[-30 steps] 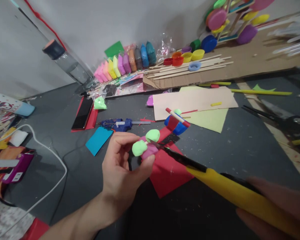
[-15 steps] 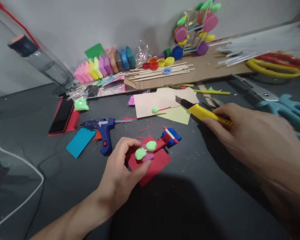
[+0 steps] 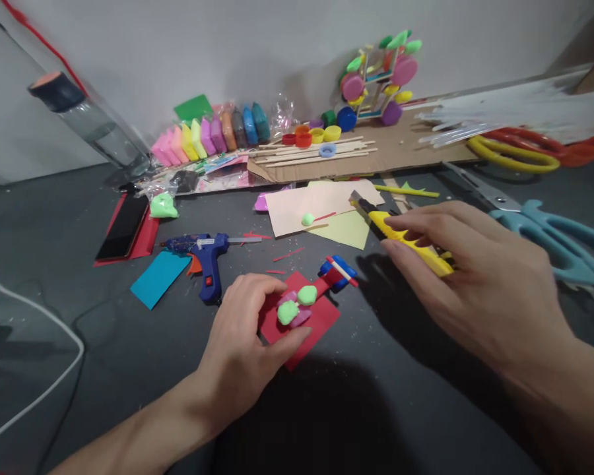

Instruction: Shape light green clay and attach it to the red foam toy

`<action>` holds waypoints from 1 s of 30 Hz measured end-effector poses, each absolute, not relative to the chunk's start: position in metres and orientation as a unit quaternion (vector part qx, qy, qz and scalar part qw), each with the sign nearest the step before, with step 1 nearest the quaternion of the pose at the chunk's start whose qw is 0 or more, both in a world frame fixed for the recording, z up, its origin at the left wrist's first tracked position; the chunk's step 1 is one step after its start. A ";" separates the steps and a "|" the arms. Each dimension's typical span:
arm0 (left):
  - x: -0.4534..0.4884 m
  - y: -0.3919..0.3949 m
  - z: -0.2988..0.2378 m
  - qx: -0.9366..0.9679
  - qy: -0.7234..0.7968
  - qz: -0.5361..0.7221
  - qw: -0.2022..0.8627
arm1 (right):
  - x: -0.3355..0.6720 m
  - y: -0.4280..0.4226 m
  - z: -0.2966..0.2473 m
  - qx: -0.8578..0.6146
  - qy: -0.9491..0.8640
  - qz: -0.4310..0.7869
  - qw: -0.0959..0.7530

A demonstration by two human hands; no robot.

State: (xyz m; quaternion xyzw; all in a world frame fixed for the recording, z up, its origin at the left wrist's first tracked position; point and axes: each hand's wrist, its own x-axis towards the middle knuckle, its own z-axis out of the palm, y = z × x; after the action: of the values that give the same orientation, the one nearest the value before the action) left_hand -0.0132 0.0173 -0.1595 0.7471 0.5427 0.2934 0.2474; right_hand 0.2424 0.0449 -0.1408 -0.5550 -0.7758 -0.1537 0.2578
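Observation:
On a red paper square point(image 3: 321, 330) rests a small craft model point(image 3: 325, 285), with a red strip for its body. Green clay balls point(image 3: 288, 313) and pink discs are at its near end; a blue piece crossed by a white-and-red stick is at its far end. My left hand point(image 3: 247, 330) curves around the near end, thumb and fingers apart, with a slight gap seeming to show beside the model. My right hand point(image 3: 455, 257) grips a yellow utility knife point(image 3: 410, 247) above the table, its blade toward the pale paper sheets point(image 3: 301, 204).
A blue glue gun point(image 3: 205, 254) lies left of the model, beside a blue card point(image 3: 159, 280) and a phone point(image 3: 123, 227). Blue-handled scissors point(image 3: 534, 224) lie at right. Sticks, bottle caps and clay packs line the back near a cardboard strip point(image 3: 406, 155). A bottle point(image 3: 99, 132) leans at left.
My left fingers have loosened around the model. The knife has swung in my right hand, its handle dipping nearer, and the fingers over it have shifted. The camera view has tilted slightly.

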 end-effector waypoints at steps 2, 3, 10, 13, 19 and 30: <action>-0.015 0.017 -0.158 0.756 0.529 0.309 0.230 | 0.232 0.036 -0.135 -0.495 -0.796 -0.117 0.328; -0.016 0.017 -0.157 0.765 0.518 0.312 0.222 | 0.225 0.031 -0.134 -0.461 -0.814 -0.090 0.340; -0.025 0.020 -0.148 0.801 0.476 0.253 0.262 | 0.193 0.007 -0.151 -0.389 -0.853 0.166 0.305; -0.026 0.021 -0.149 0.791 0.475 0.254 0.289 | 0.189 0.003 -0.157 -0.397 -0.848 0.174 0.306; -0.025 0.017 -0.153 0.772 0.466 0.279 0.330 | 0.190 0.001 -0.156 -0.419 -0.844 0.167 0.289; -0.021 0.005 -0.153 0.715 0.502 0.265 0.408 | 0.194 0.005 -0.155 -0.453 -0.838 0.118 0.280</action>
State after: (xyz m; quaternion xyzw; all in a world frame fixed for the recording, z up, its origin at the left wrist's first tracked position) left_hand -0.0211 0.0053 -0.1530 0.7149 0.5021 0.2653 0.4080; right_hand 0.1942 0.0047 -0.1553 -0.4525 -0.8384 0.1180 0.2801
